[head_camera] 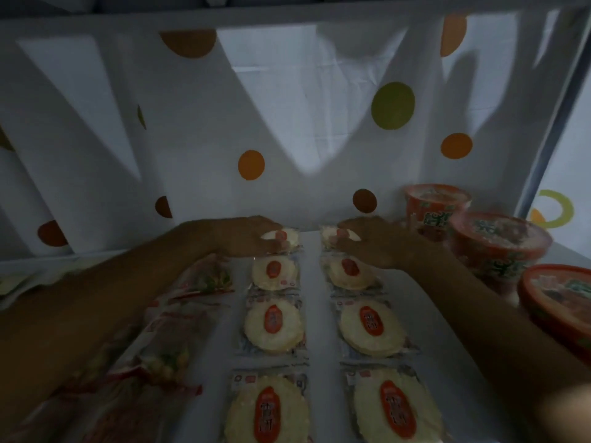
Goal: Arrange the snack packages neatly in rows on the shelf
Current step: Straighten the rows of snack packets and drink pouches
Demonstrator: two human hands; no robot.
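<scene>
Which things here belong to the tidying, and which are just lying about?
In the job: left hand, right hand, each gripping a rear one of the cracker packs; snack bags; shelf.
Lying about: noodle bowls, dotted cloth.

The cracker packs (273, 326) in the middle of the frame are pale cream discs, each with a red-orange oval label, in clear wrappers. Down the lower left the bags (179, 318) show red bands with green and yellow patches, while the bowls (499, 247) at the right edge are orange-red with green lettering. Behind, the cloth (287, 107) is white, scattered with orange, brown and olive-green dots, above a plain white shelf (316, 314).
</scene>
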